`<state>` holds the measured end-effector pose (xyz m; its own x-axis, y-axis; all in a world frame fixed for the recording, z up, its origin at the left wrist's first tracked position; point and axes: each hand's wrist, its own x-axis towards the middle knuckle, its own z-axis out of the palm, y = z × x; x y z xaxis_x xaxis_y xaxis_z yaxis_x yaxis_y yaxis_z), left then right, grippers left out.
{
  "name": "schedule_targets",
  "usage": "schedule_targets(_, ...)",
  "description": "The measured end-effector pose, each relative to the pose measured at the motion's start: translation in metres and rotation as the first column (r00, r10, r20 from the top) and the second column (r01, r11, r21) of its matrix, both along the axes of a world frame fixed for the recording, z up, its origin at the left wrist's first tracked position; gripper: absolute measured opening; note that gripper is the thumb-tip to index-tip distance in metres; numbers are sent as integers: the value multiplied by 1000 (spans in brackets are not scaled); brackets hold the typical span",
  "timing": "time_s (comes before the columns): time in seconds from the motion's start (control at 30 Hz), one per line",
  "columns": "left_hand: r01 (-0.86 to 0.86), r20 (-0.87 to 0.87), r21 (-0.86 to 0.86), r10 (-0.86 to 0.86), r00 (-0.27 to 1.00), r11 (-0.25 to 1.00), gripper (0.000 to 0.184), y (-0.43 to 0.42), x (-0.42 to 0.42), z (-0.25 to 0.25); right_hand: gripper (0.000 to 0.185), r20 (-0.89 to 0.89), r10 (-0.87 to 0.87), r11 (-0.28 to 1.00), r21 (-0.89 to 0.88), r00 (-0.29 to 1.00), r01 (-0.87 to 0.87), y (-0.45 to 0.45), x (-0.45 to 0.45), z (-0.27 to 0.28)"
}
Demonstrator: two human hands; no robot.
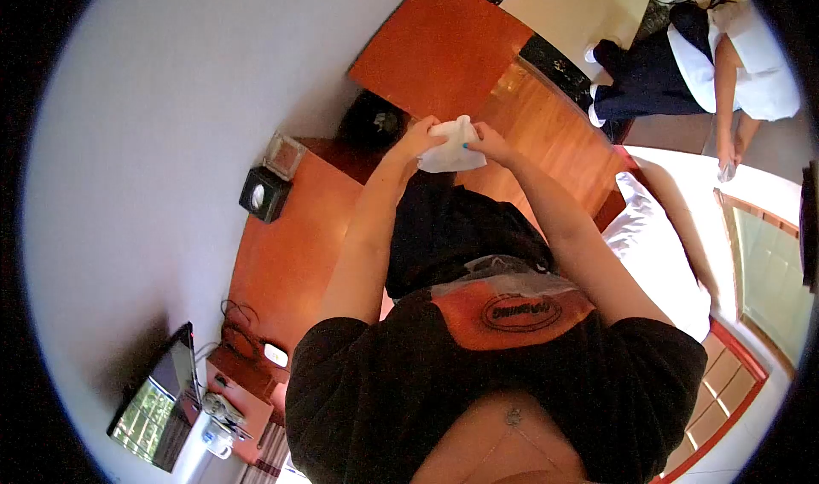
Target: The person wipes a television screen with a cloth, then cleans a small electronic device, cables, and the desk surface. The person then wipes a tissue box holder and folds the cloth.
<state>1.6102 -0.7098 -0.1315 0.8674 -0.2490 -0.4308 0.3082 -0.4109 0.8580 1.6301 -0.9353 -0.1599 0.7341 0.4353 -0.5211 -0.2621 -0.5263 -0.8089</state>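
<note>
A white cloth or thin bag (452, 149) hangs between my two hands, in front of my body and above the floor. Its left upper part is gripped by my left hand (418, 138), with the fingers closed on it. On the other side my right hand (490, 142) pinches its upper right edge. Something small and blue shows at my right fingertips; whether it is a nail or an object is too small to tell. The cloth's lower edge hangs loose.
A wooden desk (299, 228) at left bears a black tissue box (265, 195) and a clear box (284, 155). A black bin (372, 125) stands beyond. A bed with white bedding (653, 245) is at right. Another person (657, 74) sits at upper right, holding something small.
</note>
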Motion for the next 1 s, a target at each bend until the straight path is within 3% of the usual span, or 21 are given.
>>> schedule_targets(0.2, 95, -79, -10, -96, 992, 995, 43, 19, 45, -4, 31, -124, -245, 967, 35, 962, 251, 9, 32, 8)
schedule_targets(0.33, 209, -224, 63, -190, 956, 976, 46, 26, 70, 8, 26, -30, -247, 967, 55, 969, 248, 14, 48, 28)
schedule_targets(0.43, 149, 244, 301, -227, 943, 942, 45, 19, 84, -20, 28, 45, -249, 968, 30, 967, 248, 14, 58, 28)
schedule_targets(0.53, 54, 445, 36, -65, 893, 998, 41, 4, 100, -7, 28, 119, -217, 975, -21, 969, 221, 18, 62, 39)
schedule_targets(0.6, 146, 404, -26, -124, 906, 989, 31, -5, 107, 5, 28, 153, -141, 977, -136, 978, 162, 20, 65, 57)
schedule_targets(0.7, 255, 332, -63, -221, 917, 965, 25, -20, 117, 1, 27, 320, -86, 984, -120, 944, 131, 9, 64, 49)
schedule_targets(0.83, 395, 384, 43, -380, 842, 918, 20, -36, 133, -8, 27, 295, -33, 961, -252, 955, 111, -11, 71, 50)
schedule_targets(0.9, 435, 332, 12, -414, 848, 900, 20, -47, 136, -5, 27, 271, 4, 946, -314, 963, 85, -24, 76, 53)
schedule_targets(1.0, 498, 376, -34, -451, 809, 866, 21, -66, 146, -1, 26, 273, -101, 953, -251, 957, 172, -44, 75, 47)
